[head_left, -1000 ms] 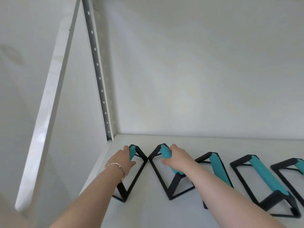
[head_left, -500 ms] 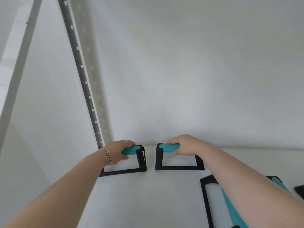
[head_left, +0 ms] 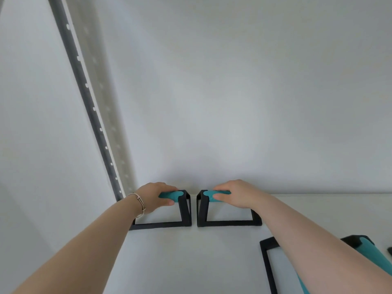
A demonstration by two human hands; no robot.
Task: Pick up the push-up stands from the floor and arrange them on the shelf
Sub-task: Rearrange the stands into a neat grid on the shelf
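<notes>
Two black-framed push-up stands with teal foam grips stand side by side at the back of the white shelf (head_left: 180, 262), against the rear wall. My left hand (head_left: 156, 197) is closed around the grip of the left push-up stand (head_left: 184, 211). My right hand (head_left: 235, 196) is closed around the grip of the right push-up stand (head_left: 201, 211). The two frames sit a small gap apart, their grips running left to right. A third push-up stand (head_left: 267, 264) lies nearer me at the lower right, partly hidden by my right forearm.
A dark perforated upright rail (head_left: 93, 115) runs along the shelf's left rear corner next to the left stand. The white back wall (head_left: 233, 102) rises directly behind both stands. The dark edge of another stand (head_left: 389, 251) shows at the far right.
Both hands have turned their stands from lengthwise to crosswise and slid them back against the rear wall. My view has moved closer and left, so the other stands have dropped out of sight.
</notes>
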